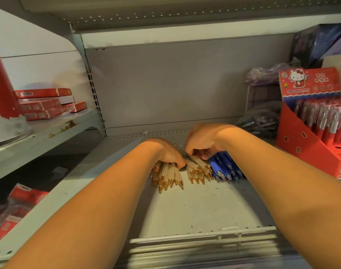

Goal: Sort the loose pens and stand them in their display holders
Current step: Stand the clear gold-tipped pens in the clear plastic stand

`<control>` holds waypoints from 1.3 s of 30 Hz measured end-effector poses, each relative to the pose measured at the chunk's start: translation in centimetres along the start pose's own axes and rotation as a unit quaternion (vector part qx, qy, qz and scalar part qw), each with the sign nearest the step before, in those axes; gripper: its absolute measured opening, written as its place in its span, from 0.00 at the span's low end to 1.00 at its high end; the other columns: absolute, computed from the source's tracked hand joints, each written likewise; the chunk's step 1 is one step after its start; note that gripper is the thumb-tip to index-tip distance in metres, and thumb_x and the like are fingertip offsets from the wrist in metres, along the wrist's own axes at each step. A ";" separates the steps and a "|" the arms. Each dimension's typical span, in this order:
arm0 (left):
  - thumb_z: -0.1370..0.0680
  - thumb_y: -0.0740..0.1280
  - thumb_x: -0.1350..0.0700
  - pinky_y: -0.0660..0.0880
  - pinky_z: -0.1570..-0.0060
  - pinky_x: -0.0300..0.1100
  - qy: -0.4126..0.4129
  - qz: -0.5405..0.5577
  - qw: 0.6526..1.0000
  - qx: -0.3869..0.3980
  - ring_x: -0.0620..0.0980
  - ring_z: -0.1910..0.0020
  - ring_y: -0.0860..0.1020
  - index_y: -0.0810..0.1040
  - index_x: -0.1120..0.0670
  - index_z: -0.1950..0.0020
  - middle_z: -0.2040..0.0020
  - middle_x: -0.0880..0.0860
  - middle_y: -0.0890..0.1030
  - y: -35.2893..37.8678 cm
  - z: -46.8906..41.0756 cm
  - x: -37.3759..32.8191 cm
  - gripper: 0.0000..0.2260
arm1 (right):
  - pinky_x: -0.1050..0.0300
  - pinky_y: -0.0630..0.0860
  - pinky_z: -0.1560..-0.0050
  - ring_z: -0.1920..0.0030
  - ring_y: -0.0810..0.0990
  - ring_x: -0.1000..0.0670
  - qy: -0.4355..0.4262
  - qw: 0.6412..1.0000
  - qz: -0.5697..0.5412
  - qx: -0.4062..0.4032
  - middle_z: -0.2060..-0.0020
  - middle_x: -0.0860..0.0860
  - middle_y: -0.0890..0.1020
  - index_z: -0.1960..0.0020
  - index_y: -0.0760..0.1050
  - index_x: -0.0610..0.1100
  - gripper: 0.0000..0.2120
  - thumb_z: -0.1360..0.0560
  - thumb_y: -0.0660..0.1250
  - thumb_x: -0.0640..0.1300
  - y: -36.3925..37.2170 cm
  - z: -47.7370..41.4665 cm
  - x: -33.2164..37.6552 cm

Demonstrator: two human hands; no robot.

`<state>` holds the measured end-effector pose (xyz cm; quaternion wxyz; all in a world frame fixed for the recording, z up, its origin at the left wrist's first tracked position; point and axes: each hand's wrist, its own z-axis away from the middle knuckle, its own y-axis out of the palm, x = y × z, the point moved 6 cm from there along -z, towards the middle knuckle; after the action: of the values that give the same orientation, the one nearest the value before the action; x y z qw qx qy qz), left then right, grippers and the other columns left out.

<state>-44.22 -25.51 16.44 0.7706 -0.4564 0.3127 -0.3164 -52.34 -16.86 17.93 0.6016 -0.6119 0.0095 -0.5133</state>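
**Left hand** [168,152]: palm down, fingers curled round the upper ends of a fan of cream plastic pens with gold cone tips [169,174]. The grip is closed on the bundle, and the thumb lies at its inner side. The tips point toward the person, out from under the fingers.

**Right hand** [202,141]: just beside the left hand, fingers tightly curled down over a second cluster of cream pens [197,172]. The fingertips are mostly hidden, so whether it pinches a pen or only presses cannot be told.

**Blue plastic pens with clear tips** [227,167]: a row lying flat at the outer side of the right hand, against the second cluster and partly under the wrist.

**Red cardboard display holder with a cartoon cat header** [299,144]: well to the right of the right hand. Red-and-clear pens [321,117] stand upright in it, and round holes show in its front step.

**Grey metal shelf** [195,210]: bears both hands and all the loose pens.

**Flat red boxes** [43,105]: stacked on a neighbouring shelf, well to the left of the left hand.

**Dark plastic bags** [259,121]: beyond the right hand, against the back panel.
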 end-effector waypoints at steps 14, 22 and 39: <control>0.22 0.66 0.51 0.73 0.74 0.32 -0.003 -0.009 0.999 -0.040 0.45 0.80 0.74 0.77 0.54 0.65 0.77 0.48 0.76 0.1 0.1 0.7 0.13 | 0.57 0.82 0.63 0.68 0.78 0.49 -0.025 0.993 -0.022 -0.116 0.67 0.45 0.77 0.55 0.76 0.39 0.02 0.28 0.67 0.36 -2.0 -0.3 0.1; 0.26 0.71 0.54 0.80 0.57 0.41 -0.012 0.038 0.996 -0.084 0.50 0.70 0.76 0.77 0.56 0.60 0.66 0.53 0.78 -0.2 -0.4 1.3 0.07 | 0.58 0.82 0.66 0.67 0.79 0.49 -0.032 0.989 -0.028 -0.140 0.66 0.45 0.77 0.54 0.75 0.40 0.03 0.27 0.67 0.35 -2.1 0.2 0.4; 0.33 0.75 0.59 0.77 0.54 0.51 0.128 0.477 0.850 -0.183 0.53 0.60 0.76 0.80 0.60 0.50 0.58 0.58 0.79 -4.2 1.0 3.4 0.14 | 0.54 0.84 0.62 0.60 0.82 0.47 -0.121 0.922 -0.291 -0.225 0.53 0.44 0.78 0.38 0.71 0.43 0.15 0.24 0.66 0.34 -2.9 3.1 2.4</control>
<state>-42.21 -29.23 19.92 0.6823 -0.3391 0.6402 0.0979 -50.94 -15.28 22.31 0.2693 -0.7643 -0.1265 -0.5721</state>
